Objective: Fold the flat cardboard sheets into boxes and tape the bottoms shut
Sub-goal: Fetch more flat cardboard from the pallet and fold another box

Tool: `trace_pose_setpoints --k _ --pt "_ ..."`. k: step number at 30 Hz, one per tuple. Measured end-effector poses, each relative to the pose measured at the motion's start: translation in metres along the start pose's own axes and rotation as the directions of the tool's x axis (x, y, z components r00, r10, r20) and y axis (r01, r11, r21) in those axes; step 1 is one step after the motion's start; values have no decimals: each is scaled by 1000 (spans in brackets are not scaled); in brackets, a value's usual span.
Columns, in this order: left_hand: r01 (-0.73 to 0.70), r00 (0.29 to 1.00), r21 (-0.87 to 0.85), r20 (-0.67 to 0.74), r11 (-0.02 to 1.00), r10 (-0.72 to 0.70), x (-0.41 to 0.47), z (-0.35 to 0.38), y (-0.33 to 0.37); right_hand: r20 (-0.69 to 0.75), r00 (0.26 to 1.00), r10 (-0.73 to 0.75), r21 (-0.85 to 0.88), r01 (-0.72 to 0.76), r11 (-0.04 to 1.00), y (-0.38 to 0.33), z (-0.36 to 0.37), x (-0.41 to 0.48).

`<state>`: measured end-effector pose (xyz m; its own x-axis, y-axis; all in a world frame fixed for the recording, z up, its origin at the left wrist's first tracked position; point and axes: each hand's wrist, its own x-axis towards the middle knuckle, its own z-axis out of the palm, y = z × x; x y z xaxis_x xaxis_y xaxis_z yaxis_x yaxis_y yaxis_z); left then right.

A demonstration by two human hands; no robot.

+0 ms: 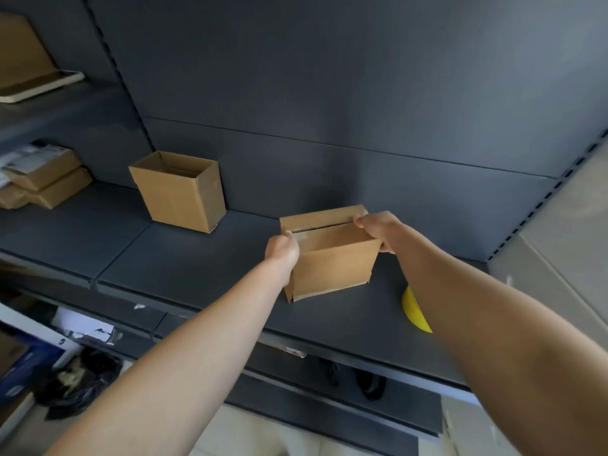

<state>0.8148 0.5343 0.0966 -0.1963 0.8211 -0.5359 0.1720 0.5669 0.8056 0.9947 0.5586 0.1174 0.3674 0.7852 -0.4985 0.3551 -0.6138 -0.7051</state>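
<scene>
A small brown cardboard box [332, 258] stands on a dark grey shelf [197, 258], right of centre and near the shelf's front edge. Its two upper flaps are folded down. They almost meet, leaving a thin dark gap [325, 227] along the top. A paler strip at the left end of the gap may be tape, but it is too small to be sure.

The left hand [283, 250] grips the left end of the box, fingers curled over the top corner. The right hand [375, 230] grips the right end, thumb on the top edge and fingers wrapped round the side. Both arms reach in from the near edge.

The step in hand appears to be closing these flaps for taping. To do it well, both hands should squeeze the ends inward evenly until the gap closes and the flap edges lie level. The box should rest flat on the shelf so its walls stay square.

A yellow object [415, 311] lies on the shelf just right of the box, mostly hidden by the right forearm. It may be the tape tool, though that cannot be told. Reaching it would mean freeing one hand, and the flaps could then spring apart.

Far to the left stands an open box [179, 190], upright, well apart from the held one. Further left lies a stack of flat parcels [42, 179]. A higher shelf holds leaning cardboard [23, 51]. A black bag [79, 380] sits on the floor below.
</scene>
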Motion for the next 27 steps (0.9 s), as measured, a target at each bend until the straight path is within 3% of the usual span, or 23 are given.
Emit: trace_pose_setpoints --k 5,9,12,15,20,22,27 --pt "-7 990 -103 142 995 22 9 -11 -1 -66 997 36 157 -25 987 17 5 -8" --pt "-182 965 -100 171 978 197 11 -18 -9 -198 978 61 308 3 951 25 6 -20" --pt "-261 959 -182 62 948 276 3 -27 -8 -177 979 99 473 -4 881 27 7 -32" --pt "-235 967 -368 3 900 254 -5 -37 -7 -177 979 98 537 13 843 30 9 -43" --pt "-349 936 -223 -41 910 348 -8 -57 -26 -73 996 -42 507 74 859 35 32 -56" --pt "-332 943 -217 -69 918 325 -5 -70 -35 12 996 -93 522 73 850 32 45 -63" --pt "-270 928 -233 -323 934 187 11 -113 -53 175 975 -136 417 51 907 14 84 -81"
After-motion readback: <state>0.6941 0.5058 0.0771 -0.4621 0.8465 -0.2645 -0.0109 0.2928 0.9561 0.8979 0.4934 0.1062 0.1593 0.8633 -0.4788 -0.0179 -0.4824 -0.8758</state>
